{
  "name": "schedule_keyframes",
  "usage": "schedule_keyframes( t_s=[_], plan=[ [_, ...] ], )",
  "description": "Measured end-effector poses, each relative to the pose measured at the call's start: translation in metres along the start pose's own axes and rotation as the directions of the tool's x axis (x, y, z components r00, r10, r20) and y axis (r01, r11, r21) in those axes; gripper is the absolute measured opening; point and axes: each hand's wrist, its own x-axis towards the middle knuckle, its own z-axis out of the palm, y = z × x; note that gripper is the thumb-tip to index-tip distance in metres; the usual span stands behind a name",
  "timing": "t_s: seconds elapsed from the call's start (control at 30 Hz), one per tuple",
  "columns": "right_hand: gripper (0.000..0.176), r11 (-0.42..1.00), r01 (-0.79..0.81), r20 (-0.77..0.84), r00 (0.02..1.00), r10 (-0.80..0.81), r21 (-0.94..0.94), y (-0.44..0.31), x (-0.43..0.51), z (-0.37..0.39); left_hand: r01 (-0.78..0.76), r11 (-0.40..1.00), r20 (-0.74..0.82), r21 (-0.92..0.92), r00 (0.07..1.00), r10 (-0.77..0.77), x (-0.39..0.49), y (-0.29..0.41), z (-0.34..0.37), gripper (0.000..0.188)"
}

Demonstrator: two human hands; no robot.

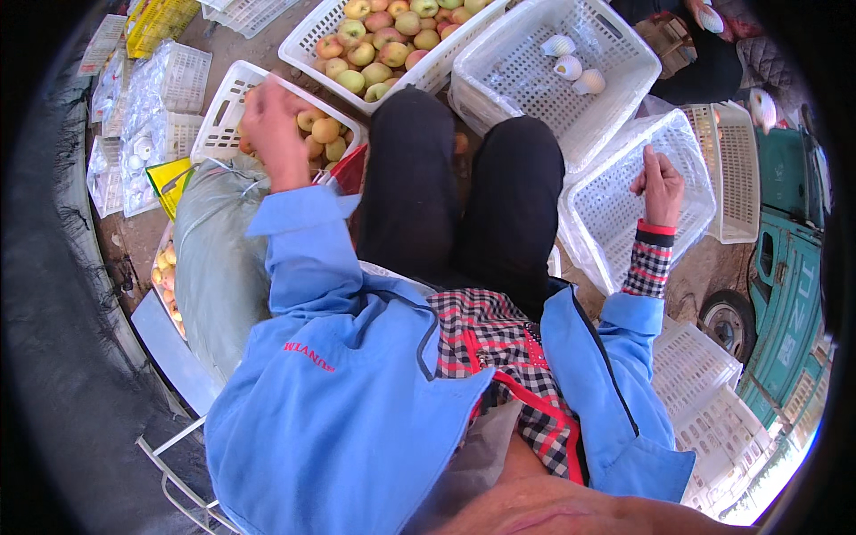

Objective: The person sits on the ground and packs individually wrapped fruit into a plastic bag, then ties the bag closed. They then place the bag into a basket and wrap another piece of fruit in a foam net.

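Observation:
My left hand (pixel 275 130), blurred, is over a white plastic crate (pixel 215 127) of yellow-red apples (pixel 325 130); whether it holds one cannot be told. My right hand (pixel 661 187) hovers over a white crate lined with clear plastic (pixel 602 221), its fingers curled and nothing visible in them. No fruit shows inside that lined crate. Beyond my knees, another plastic-lined crate (pixel 495 87) holds three pieces of fruit in white foam nets (pixel 568 67). To its left stands a larger white crate (pixel 294 50) heaped with red and green apples (pixel 381 40).
A tied grey-green sack (pixel 221 261) stands by my left arm. Plastic-wrapped foam nets (pixel 142 134) lie at far left. At upper right, another person's hand (pixel 702 13) holds a foam-netted fruit. A green vehicle (pixel 789 281) and stacked crates (pixel 709 401) are on my right.

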Motion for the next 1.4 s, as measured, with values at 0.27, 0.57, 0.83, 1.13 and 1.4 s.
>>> schedule_keyframes(
  t_s=[0.27,0.57,0.83,1.13,1.4],
  plan=[
    [0.016,0.645,-0.243,0.359,0.932,-0.052,0.725,-0.103,0.02,0.161,0.224,0.958,-0.185,-0.18,0.949,-0.256,0.054,-0.115,-0.074,0.025],
    [0.015,0.811,-0.399,0.346,0.901,0.26,0.429,0.008,0.101,0.247,-0.118,0.888,0.348,0.445,0.936,-0.05,0.092,-0.175,0.0,0.025],
    [0.018,0.827,-0.105,0.121,0.992,0.046,0.552,-0.062,0.125,0.116,-0.03,0.876,0.474,0.482,0.849,-0.232,0.058,-0.2,0.003,0.024],
    [0.04,0.934,-0.067,0.561,0.784,0.266,-0.35,0.092,0.168,0.144,0.154,0.811,0.25,0.564,0.904,-0.346,0.068,-0.211,0.015,0.025],
    [0.033,0.978,0.166,0.784,0.621,-0.003,-0.128,0.017,0.162,0.19,-0.067,0.677,0.278,0.733,0.938,-0.208,0.074,-0.234,0.009,0.025]
  ],
)
